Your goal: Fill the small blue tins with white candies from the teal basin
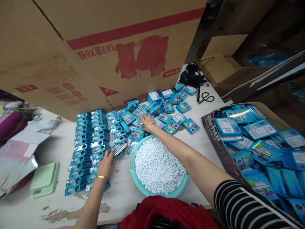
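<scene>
Apparently things are partway along: blue packs [79, 155] stand in 3 rows on the left half of the table [119, 194], the 3rd row shorter, while many loose packs [179, 118] lie jumbled beyond the bowl and seem left to sort. In the rows, the ends facing up have round openings; some look dark, others show white, and how full each pack is I cannot tell. The packs are small, bright blue and printed with coloured lettering; several loose packs show a white label panel.

The left hand [106, 164], at the near end of the 3rd row, is closed around a silver tube [121, 149]. The right hand [147, 122] reaches over the loose packs with its fingers spread on them; whether it grips 1, I cannot tell.

Nearest the body is the teal bowl [142, 188], heaped with white pellets [158, 165]. Farther out are a green scale [43, 176] at left, scissors [206, 97] at far right, a bin [213, 130] of more packs, and a big carton [95, 31] behind.
</scene>
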{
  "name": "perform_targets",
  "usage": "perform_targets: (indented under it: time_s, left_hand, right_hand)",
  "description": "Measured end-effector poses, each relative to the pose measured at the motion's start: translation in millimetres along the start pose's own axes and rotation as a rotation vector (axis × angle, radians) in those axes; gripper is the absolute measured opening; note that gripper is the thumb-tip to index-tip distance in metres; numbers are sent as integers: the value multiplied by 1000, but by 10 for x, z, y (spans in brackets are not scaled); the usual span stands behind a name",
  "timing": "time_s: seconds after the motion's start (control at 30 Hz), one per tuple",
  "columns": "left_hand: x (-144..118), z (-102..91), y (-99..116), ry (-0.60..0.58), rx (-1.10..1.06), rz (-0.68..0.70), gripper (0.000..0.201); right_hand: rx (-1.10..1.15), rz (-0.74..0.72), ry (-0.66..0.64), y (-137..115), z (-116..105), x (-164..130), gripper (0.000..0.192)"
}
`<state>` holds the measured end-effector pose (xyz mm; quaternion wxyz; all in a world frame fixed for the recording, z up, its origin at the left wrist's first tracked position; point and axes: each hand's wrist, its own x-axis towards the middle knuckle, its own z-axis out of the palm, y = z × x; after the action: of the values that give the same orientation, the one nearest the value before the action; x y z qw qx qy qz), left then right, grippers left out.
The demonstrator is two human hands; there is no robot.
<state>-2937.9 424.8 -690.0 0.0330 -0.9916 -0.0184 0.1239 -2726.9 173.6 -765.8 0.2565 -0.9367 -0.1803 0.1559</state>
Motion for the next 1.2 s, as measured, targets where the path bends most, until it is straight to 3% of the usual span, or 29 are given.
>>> perform_targets:
  time_s: [0.17, 0.33, 0.4, 0.5, 0.6, 0.67, 0.8, 0.97, 1.1, 1.2]
  left_hand:
    - [-276, 65, 186, 226, -191, -6, 37]
    - [-608, 104, 552, 237, -435, 152, 27]
    - [-717, 121, 678, 180, -480, 206, 27]
    - [-895, 85, 777, 101, -478, 259, 30]
    - [-1082, -17, 822, -13, -365, 259, 26]
    - [-1163, -67, 899, -104, -266, 235, 24]
    - [-1087, 38, 1269, -171, -186, 170, 25]
    - [-732, 369, 1765, -115, -284, 172, 25]
    - [-631, 466, 1791, -100, -343, 178, 27]
    - [-624, 475, 1732, -104, -381, 184, 28]
  right_hand:
    - [148, 114, 3, 105, 48, 126, 86]
    - [317, 37, 98, 300, -64, -208, 58]
    - [517, 14, 236, 388, -148, -500, 57]
    - [1078, -7, 381, 534, -332, -1122, 69]
    - [1572, 109, 291, 698, -522, -1866, 62]
    - [1750, 249, 265, 807, -582, -2338, 52]
    - [1881, 416, 260, 934, -473, -3043, 41]
    - [1955, 449, 252, 905, -194, -3415, 34]
    - [1994, 519, 285, 891, -67, -3511, 26]
    - [1991, 505, 197, 867, -73, -3559, 27]
